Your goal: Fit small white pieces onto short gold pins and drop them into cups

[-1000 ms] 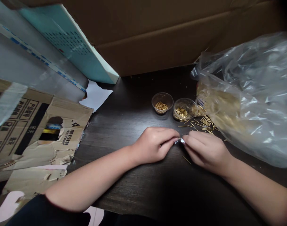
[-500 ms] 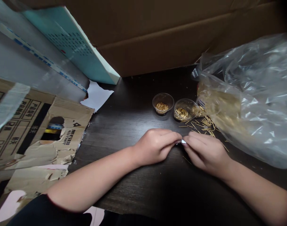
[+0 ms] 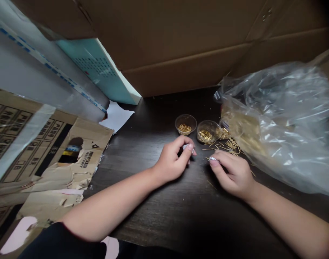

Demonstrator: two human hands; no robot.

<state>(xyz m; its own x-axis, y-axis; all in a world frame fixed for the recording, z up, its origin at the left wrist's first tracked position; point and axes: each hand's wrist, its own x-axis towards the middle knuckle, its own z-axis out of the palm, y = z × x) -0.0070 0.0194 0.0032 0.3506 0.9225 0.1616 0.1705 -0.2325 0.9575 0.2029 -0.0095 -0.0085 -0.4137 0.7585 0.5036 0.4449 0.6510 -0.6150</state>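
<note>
"Dark wood surface [image 3: 142, 212] here, where is small silver piece [image 3: 213, 158]?"

"Pinched narrow between right hand [image 3: 231, 174] fingers; left hand [image 3: 171, 160] pinches another silver piece [image 3: 187, 146]; one loose gold pin [image 3: 211, 185] lies slanted, nearer right hand"

- Torn brown cardboard sheet [image 3: 85, 135]: sideways black lettering [image 3: 90, 159], seemingly "ESTART", beside larger Chinese characters.
- Chinese labels in black-ruled boxes [image 3: 47, 142]: too small to read.
- Pale teal board [image 3: 95, 64]: dark print, unreadable.
</note>
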